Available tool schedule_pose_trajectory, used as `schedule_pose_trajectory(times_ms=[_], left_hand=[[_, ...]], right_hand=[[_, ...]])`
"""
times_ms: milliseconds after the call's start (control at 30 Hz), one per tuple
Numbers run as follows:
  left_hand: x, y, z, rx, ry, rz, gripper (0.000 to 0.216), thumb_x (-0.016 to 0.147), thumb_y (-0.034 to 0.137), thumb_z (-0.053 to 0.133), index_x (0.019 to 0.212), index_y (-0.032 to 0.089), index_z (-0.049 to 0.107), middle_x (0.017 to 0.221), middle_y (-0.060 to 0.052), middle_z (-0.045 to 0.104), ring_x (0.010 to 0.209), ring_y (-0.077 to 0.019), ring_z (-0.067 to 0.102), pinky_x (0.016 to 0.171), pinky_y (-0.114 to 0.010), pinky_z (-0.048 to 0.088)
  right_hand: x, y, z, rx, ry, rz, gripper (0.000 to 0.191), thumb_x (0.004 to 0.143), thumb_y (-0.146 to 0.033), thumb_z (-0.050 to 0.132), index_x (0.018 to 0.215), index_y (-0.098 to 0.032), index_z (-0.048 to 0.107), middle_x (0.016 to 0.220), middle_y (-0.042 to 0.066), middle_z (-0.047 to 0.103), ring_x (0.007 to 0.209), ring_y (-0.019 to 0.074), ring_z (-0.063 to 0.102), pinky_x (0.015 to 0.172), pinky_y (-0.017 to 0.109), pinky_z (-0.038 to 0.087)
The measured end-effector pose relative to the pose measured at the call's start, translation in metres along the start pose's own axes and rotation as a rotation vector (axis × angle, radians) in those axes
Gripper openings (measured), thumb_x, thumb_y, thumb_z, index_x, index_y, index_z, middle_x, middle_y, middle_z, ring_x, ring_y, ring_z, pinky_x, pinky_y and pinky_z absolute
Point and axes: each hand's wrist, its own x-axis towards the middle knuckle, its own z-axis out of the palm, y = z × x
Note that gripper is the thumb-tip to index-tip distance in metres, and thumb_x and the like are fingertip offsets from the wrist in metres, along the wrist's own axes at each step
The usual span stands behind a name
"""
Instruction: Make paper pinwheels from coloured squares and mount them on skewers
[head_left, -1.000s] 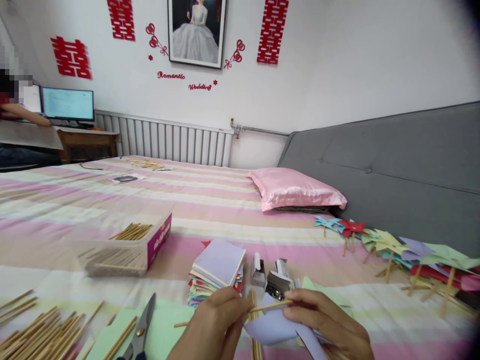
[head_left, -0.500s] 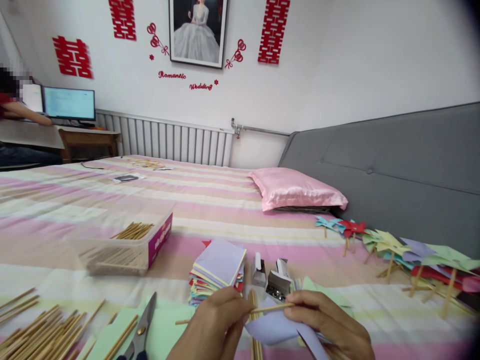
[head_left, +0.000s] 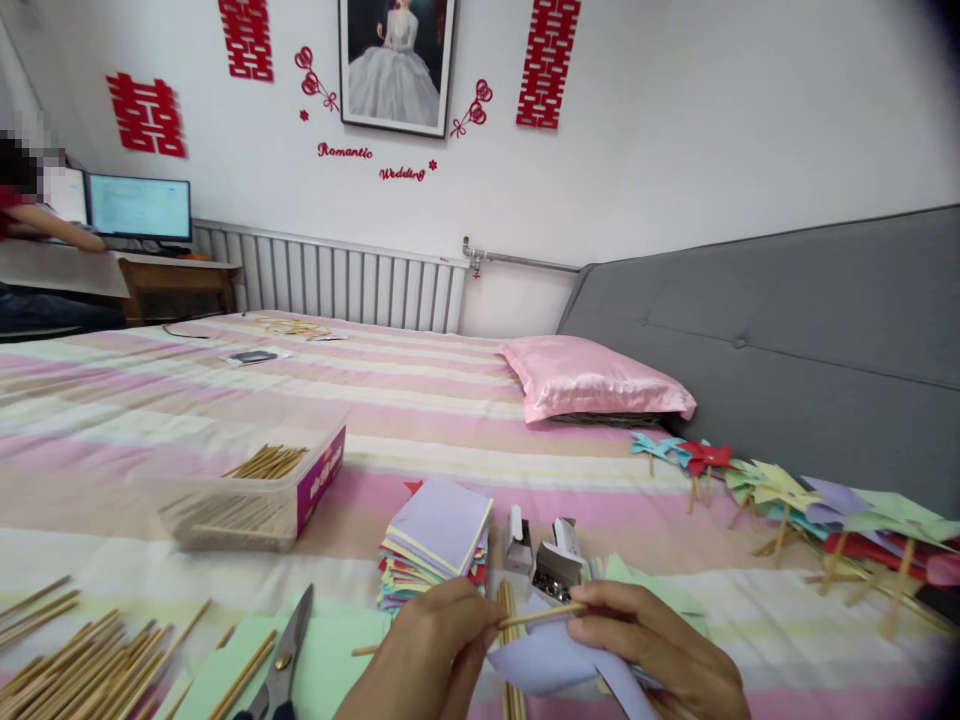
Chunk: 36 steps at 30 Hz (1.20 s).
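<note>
A thin wooden stick (head_left: 541, 616) runs between my two hands at the front of the bed. My left hand (head_left: 439, 640) is closed, pinching the stick near one end. My right hand (head_left: 660, 640) is closed on a lavender paper pinwheel (head_left: 544, 660), with the stick's other end at its fingertips. Whether stick and paper are joined is hidden by the fingers. Beneath them several more sticks (head_left: 512, 690) lie in a bundle. Just beyond stand small opened boxes, one a box of metal pins (head_left: 553, 585). A stack of coloured paper squares (head_left: 442, 525) is beyond my left hand.
Scissors (head_left: 283, 660) lie on green paper (head_left: 337, 650) at the front left, beside loose sticks (head_left: 90, 665). A clear plastic box (head_left: 232, 535) holds more sticks. Finished pinwheels (head_left: 784, 487) line the right side near the grey headboard (head_left: 795, 320). A person sits at a desk far left.
Almost nothing differs. The stick and the lavender paper have shifted very slightly to the left between my hands, and both hands keep their hold.
</note>
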Motion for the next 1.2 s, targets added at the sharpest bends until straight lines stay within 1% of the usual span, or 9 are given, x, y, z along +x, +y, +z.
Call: schedule_pose_trajectory(times_ms=[100, 300, 433, 533, 700, 867, 1033, 1200], left_hand=[[-0.0005, -0.0005, 0.0, 0.0, 0.006, 0.01, 0.023, 0.084, 0.009, 0.037, 0.073, 0.017, 0.055, 0.074, -0.003, 0.06, 0.07, -0.0132, 0.055, 0.061, -0.019, 0.038], [-0.0001, -0.0022, 0.0015, 0.013, 0.033, 0.035, 0.025, 0.085, 0.01, 0.036, 0.081, 0.017, 0.06, 0.078, -0.004, 0.061, 0.072, -0.0132, 0.056, 0.064, -0.02, 0.041], [-0.0005, -0.0003, 0.0015, 0.052, 0.093, 0.07, 0.024, 0.083, 0.009, 0.038, 0.08, 0.016, 0.061, 0.079, -0.005, 0.063, 0.074, -0.0139, 0.057, 0.066, -0.021, 0.043], [-0.0016, 0.0014, 0.0002, 0.062, 0.103, 0.085, 0.025, 0.082, 0.007, 0.04, 0.08, 0.017, 0.062, 0.076, -0.004, 0.063, 0.071, -0.0134, 0.058, 0.063, -0.02, 0.044], [-0.003, 0.0003, -0.0012, 0.096, 0.171, 0.138, 0.023, 0.08, 0.005, 0.041, 0.077, 0.017, 0.061, 0.074, -0.004, 0.064, 0.068, -0.0137, 0.059, 0.062, -0.02, 0.045], [-0.0015, 0.0015, -0.0009, 0.08, 0.108, 0.084, 0.024, 0.082, 0.005, 0.039, 0.078, 0.016, 0.061, 0.077, -0.005, 0.063, 0.071, -0.0135, 0.059, 0.064, -0.02, 0.045], [0.0004, 0.0058, -0.0004, 0.045, 0.046, 0.043, 0.027, 0.082, 0.005, 0.039, 0.08, 0.015, 0.063, 0.077, -0.005, 0.061, 0.072, -0.0131, 0.057, 0.064, -0.019, 0.043], [0.0012, 0.0016, 0.0035, -0.006, 0.022, 0.003, 0.026, 0.084, 0.01, 0.037, 0.086, 0.016, 0.063, 0.079, -0.004, 0.062, 0.074, -0.0132, 0.057, 0.066, -0.02, 0.041]], right_hand=[[0.0008, -0.0015, -0.0003, -0.017, 0.011, 0.005, 0.01, 0.073, -0.019, 0.064, 0.081, -0.02, 0.071, 0.084, 0.009, 0.07, 0.07, 0.0185, 0.068, 0.057, 0.019, 0.056], [0.0025, -0.001, -0.0015, -0.012, 0.015, -0.015, 0.011, 0.072, -0.019, 0.065, 0.082, -0.02, 0.07, 0.082, 0.009, 0.07, 0.069, 0.0183, 0.068, 0.056, 0.018, 0.056], [0.0026, 0.0012, 0.0, -0.013, 0.008, -0.025, 0.012, 0.072, -0.017, 0.065, 0.083, -0.019, 0.07, 0.083, 0.009, 0.069, 0.071, 0.0184, 0.068, 0.059, 0.019, 0.056], [0.0021, 0.0018, 0.0002, -0.011, 0.005, -0.022, 0.012, 0.073, -0.015, 0.064, 0.083, -0.019, 0.069, 0.083, 0.009, 0.069, 0.072, 0.0183, 0.068, 0.06, 0.02, 0.056], [0.0016, 0.003, -0.0026, -0.031, -0.021, -0.045, 0.014, 0.072, -0.015, 0.065, 0.085, -0.018, 0.069, 0.083, 0.009, 0.068, 0.072, 0.0182, 0.068, 0.059, 0.019, 0.056], [0.0002, 0.0044, -0.0026, -0.038, -0.031, -0.054, 0.015, 0.073, -0.016, 0.064, 0.087, -0.019, 0.068, 0.083, 0.009, 0.069, 0.072, 0.0183, 0.068, 0.058, 0.02, 0.056], [-0.0017, 0.0055, -0.0027, 0.003, 0.01, -0.009, 0.019, 0.071, -0.01, 0.064, 0.087, -0.02, 0.067, 0.078, 0.007, 0.07, 0.07, 0.0186, 0.068, 0.058, 0.022, 0.056], [-0.0043, 0.0075, -0.0062, 0.029, -0.047, -0.012, 0.027, 0.069, -0.005, 0.064, 0.09, -0.022, 0.067, 0.087, 0.008, 0.07, 0.074, 0.0199, 0.068, 0.06, 0.022, 0.057]])
